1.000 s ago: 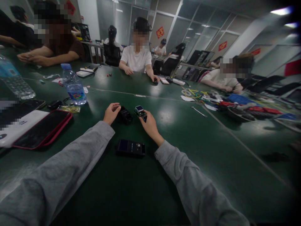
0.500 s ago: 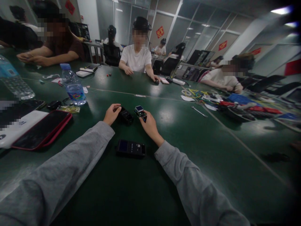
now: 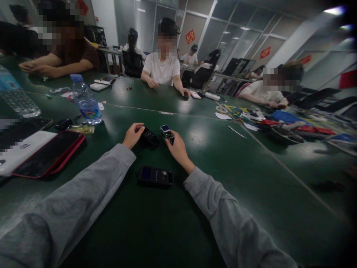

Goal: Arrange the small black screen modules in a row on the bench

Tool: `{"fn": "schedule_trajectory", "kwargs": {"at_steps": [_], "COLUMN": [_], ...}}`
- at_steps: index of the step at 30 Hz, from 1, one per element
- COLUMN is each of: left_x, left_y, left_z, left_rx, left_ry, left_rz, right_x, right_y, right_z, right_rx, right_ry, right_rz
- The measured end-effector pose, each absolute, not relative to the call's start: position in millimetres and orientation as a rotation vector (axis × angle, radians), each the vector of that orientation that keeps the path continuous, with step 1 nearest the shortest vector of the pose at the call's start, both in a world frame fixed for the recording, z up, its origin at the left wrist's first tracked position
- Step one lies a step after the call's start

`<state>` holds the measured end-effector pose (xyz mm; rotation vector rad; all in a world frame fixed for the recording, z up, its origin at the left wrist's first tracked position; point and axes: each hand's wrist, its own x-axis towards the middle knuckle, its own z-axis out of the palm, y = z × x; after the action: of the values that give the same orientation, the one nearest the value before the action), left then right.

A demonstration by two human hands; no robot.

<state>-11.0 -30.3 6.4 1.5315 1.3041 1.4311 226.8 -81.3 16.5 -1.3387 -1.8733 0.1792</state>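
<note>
We pinch the circuit board (image 3: 165, 130) (right hand (image 3: 177, 146)) and separate black casing (image 3: 150, 138) (left hand (image 3: 132, 136)); the handheld device (image 3: 155, 176) nearby appears assembled.

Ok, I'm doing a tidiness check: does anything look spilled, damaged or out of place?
No spill or clear damage shows. The circuit board in the right hand looks odd, being uncased; to the right, tangled cables sprawl untidily.

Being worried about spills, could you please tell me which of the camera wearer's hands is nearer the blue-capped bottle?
Left. The left hand is apart from the blue-capped bottle, to its right; the right hand is farther right.
</note>
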Motion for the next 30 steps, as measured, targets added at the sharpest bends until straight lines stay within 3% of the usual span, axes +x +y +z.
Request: {"fn": "schedule_trajectory", "kwargs": {"at_steps": [22, 30], "left_x": [-12, -13], "left_y": [-28, -24], "left_z": [5, -1], "left_rx": [1.559, 1.571], "left_ry": [1.312, 1.312], "left_rz": [1.409, 1.414], "right_x": [226, 281], "right_y": [-83, -144], "right_z": [19, 36], "right_rx": [-1.375, -1.397], "right_ry": [-1.762, -1.715], "right_rz": [0.254, 0.297]}}
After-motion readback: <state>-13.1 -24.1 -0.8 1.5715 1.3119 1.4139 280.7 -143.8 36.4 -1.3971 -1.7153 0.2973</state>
